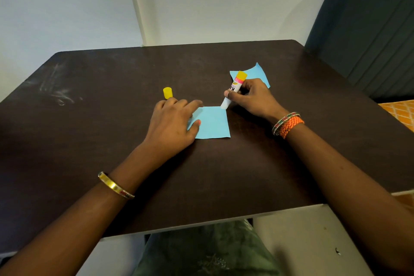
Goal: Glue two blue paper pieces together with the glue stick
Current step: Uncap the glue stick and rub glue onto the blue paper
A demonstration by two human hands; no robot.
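A square blue paper piece [214, 123] lies flat in the middle of the dark table [89, 119]. My left hand [172, 123] rests on its left edge, fingers spread and pressing it down. My right hand [253, 98] grips the uncapped glue stick [234, 89], tilted with its white tip touching the paper's far right corner. A second blue paper piece [259, 73], slightly curled, lies beyond my right hand and is partly hidden by it. The yellow glue cap [167, 93] lies just beyond my left hand.
A dark green padded chair back [369, 29] stands at the table's far right corner. White walls run behind the table. An orange patterned surface [401, 112] shows at the right edge. White smudges mark the table's left side.
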